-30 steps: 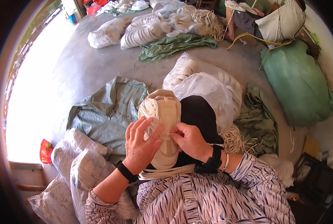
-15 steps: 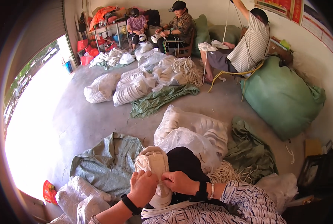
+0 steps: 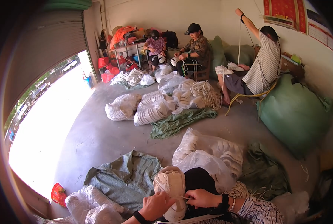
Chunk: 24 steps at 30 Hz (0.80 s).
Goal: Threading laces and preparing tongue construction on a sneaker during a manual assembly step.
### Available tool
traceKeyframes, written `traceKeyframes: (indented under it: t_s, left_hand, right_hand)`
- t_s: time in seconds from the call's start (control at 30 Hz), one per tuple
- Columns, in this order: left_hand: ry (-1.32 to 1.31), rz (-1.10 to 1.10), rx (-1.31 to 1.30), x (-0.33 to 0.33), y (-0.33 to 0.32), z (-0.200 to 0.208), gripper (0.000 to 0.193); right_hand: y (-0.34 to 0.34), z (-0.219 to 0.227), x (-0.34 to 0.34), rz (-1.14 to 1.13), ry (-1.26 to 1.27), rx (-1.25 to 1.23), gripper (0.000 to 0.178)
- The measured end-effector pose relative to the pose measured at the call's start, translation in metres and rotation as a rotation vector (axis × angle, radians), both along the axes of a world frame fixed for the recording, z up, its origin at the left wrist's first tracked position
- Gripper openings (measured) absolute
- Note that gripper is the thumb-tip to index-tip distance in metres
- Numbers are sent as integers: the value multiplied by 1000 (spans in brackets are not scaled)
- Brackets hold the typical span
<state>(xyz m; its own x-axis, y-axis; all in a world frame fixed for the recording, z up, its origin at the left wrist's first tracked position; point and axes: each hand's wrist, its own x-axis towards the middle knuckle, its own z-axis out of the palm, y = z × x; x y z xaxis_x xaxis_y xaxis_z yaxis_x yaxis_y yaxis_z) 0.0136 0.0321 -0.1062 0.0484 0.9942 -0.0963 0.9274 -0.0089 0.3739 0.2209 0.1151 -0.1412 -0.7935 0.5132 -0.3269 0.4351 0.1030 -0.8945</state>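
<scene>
White lace (image 3: 183,197) in pinched right hand (image 3: 202,198), left hand (image 3: 156,206) at shoe (image 3: 170,182).

The head-worn fisheye looks forward and down, left hand (image 3: 156,206) and right hand (image 3: 203,198) near, floor (image 3: 110,134) beyond.

Shoe (image 3: 169,183): matt, cloth-like upper. Lace (image 3: 182,197): flat textile, dull. Floor (image 3: 88,136): hard, smooth, low sheen. Toward its near edge, clear bag (image 3: 200,163): thin plastic, glossy, crinkled; green sheet (image 3: 123,180): rough matt woven stuff. Floor's left edge, red packet (image 3: 59,195): shiny plastic. Shutter (image 3: 50,48): ribbed, metal-looking.
</scene>
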Motion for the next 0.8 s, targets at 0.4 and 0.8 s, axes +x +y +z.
traceKeyframes:
  t_s: [0.4, 0.8]
  left_hand:
    - [-507, -105, 37, -12, -19, -27, 26]
    - [-1413, 1012, 1304, -277, -166, 18, 23]
  right_hand:
    - [4, 25, 27, 28, 268, 75, 23]
    - [40, 39, 223, -532, 1557, -495, 37]
